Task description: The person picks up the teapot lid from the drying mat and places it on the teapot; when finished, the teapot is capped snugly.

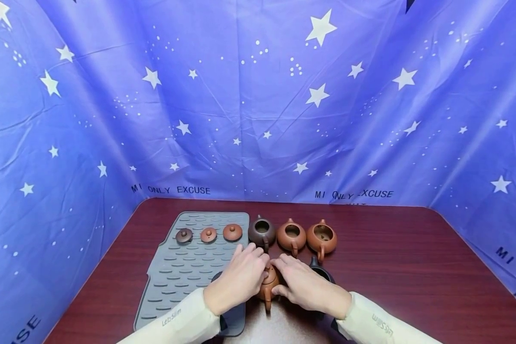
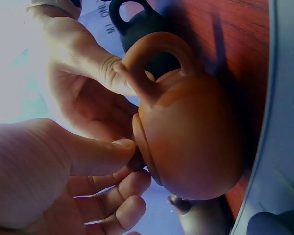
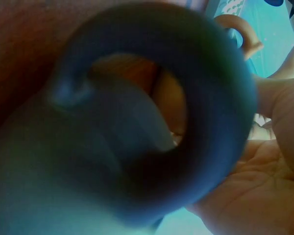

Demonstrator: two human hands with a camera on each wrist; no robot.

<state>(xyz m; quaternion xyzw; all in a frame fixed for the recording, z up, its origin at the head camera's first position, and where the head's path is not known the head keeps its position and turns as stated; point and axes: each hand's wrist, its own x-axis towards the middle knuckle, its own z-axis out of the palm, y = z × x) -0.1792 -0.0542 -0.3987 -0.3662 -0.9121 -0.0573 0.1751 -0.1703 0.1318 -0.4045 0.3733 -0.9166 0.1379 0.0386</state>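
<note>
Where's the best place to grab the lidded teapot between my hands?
Take the teapot by its loop handle, probably best from the near side: it points toward you, and its open arch leaves finger room. The lid might simply lift off.

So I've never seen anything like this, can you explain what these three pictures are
There is no machine: a person's bare left hand and right hand do the work. The wide picture comes from a camera on the head; the two close-ups come from cameras on each wrist.

On the dark red table, three round, lidless clay teapots stand in a row; three round clay lids lie on a ridged grey mat. The left hand pinches the knob of another reddish-brown clay teapot, which the right hand holds. A round black teapot stands beside it.
</note>
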